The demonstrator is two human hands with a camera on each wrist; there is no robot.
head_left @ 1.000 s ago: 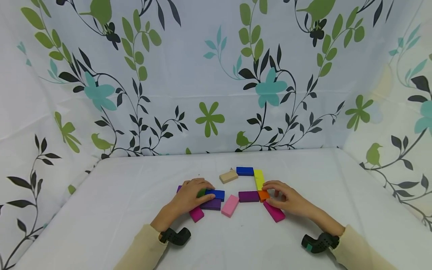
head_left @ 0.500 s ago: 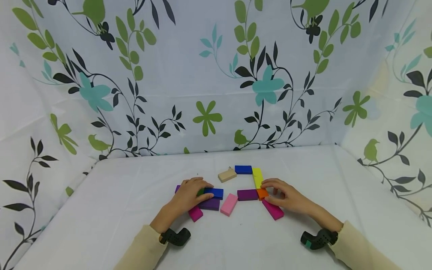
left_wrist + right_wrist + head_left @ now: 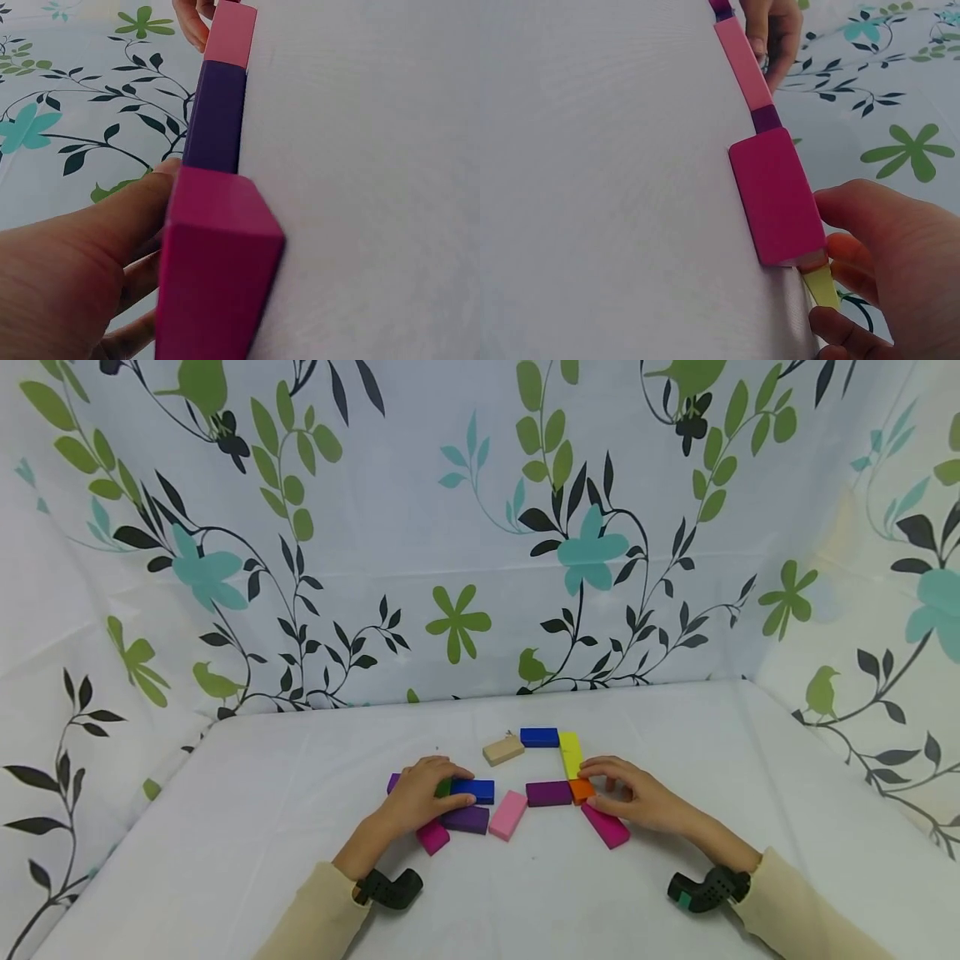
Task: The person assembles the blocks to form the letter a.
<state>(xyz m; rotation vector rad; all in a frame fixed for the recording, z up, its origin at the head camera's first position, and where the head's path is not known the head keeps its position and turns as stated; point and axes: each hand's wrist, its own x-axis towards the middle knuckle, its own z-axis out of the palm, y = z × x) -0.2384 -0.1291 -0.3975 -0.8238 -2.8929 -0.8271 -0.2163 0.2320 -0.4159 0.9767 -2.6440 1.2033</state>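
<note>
My left hand (image 3: 420, 793) pinches a blue block (image 3: 480, 792), thumb along its front and index finger at its back. A green block (image 3: 443, 787) shows partly under that hand. In front lie a dark purple block (image 3: 466, 820) and a magenta block (image 3: 432, 837), which looms large in the left wrist view. My right hand (image 3: 637, 793) has thumb and index finger around a small orange block (image 3: 581, 791). A yellow block (image 3: 570, 755) reaches back from the orange one, and a second magenta block (image 3: 606, 827) slants forward beside the thumb.
Between the hands lie a pink block (image 3: 509, 816), set at a slant, and a purple block (image 3: 549, 793). Farther back are a tan block (image 3: 503, 750) and another blue block (image 3: 539, 737). A patterned curtain (image 3: 360, 568) hangs behind the white-covered table (image 3: 525, 902).
The head view has shifted slightly, moving the whole scene a little left in the picture. Both hands and the blocks keep their places relative to each other.
</note>
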